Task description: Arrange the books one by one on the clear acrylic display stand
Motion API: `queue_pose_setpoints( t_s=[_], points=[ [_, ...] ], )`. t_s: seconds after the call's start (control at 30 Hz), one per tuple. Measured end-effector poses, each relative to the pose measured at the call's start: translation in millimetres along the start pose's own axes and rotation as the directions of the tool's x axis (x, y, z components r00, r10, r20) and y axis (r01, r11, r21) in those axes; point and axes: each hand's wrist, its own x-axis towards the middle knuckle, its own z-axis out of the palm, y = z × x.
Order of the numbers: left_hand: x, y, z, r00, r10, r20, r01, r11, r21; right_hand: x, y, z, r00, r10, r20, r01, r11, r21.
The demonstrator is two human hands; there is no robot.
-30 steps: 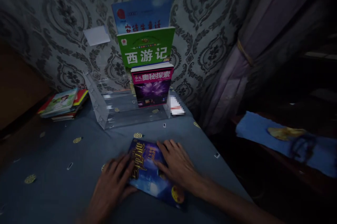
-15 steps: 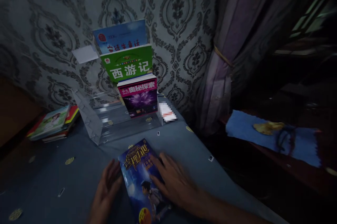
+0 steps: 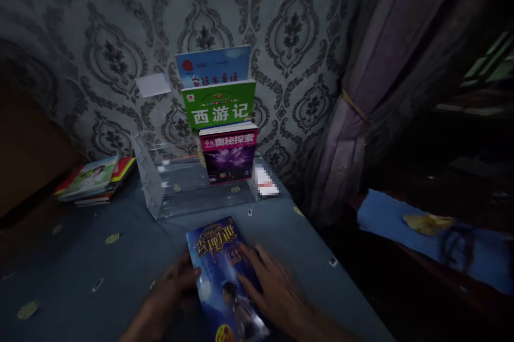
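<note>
In the lower middle of the head view a dark blue paperback book point(image 3: 217, 278) lies cover up, with gold lettering and a drawn figure. My left hand point(image 3: 171, 286) is at its left edge, thumb tip over the cover; the other fingers are partly hidden and blurred. Across the right side of the cover rests my right hand point(image 3: 273, 288), fingers stretched out and apart. Beyond the book stands a clear acrylic rack point(image 3: 155, 192). It holds a purple and pink book point(image 3: 231, 160), a green book point(image 3: 220, 109) and a blue book point(image 3: 214, 66), one behind another.
A stack of books point(image 3: 94, 179) lies at the left on the blue cloth-covered table point(image 3: 132, 267). Beside the rack is a white blurred-out item point(image 3: 265, 181). A tied curtain point(image 3: 341, 149) hangs at right, near a blue cloth point(image 3: 381, 219) on a low surface.
My left hand has come in to the book's left edge, its thumb now over the cover. The right hand stays on the cover. The view has shifted, moving the scene slightly right and down.
</note>
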Motion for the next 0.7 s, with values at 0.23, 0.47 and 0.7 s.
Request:
queue_pose_setpoints(
  t_s=[0.23, 0.47, 0.7],
  points=[
    [-11.4, 14.4, 15.3, 0.974, -0.001, 0.226, 0.006, 1.000, -0.020, 16.4, 13.5, -19.8, 0.984, 0.141, 0.106, -0.176, 0.826, 0.536],
    [-8.4, 50.6, 11.8, 0.932, 0.091, 0.351, -0.138, 0.984, 0.112, 52.9, 11.3, -55.9, 0.929, -0.012, 0.369, -0.340, 0.366, 0.867],
    [16.7, 130.2, 29.5, 0.739, 0.520, 0.428, -0.660, 0.688, 0.303, 92.6, 8.5, -126.8, 0.989, -0.063, -0.131, 0.142, 0.622, 0.770]
  ],
)
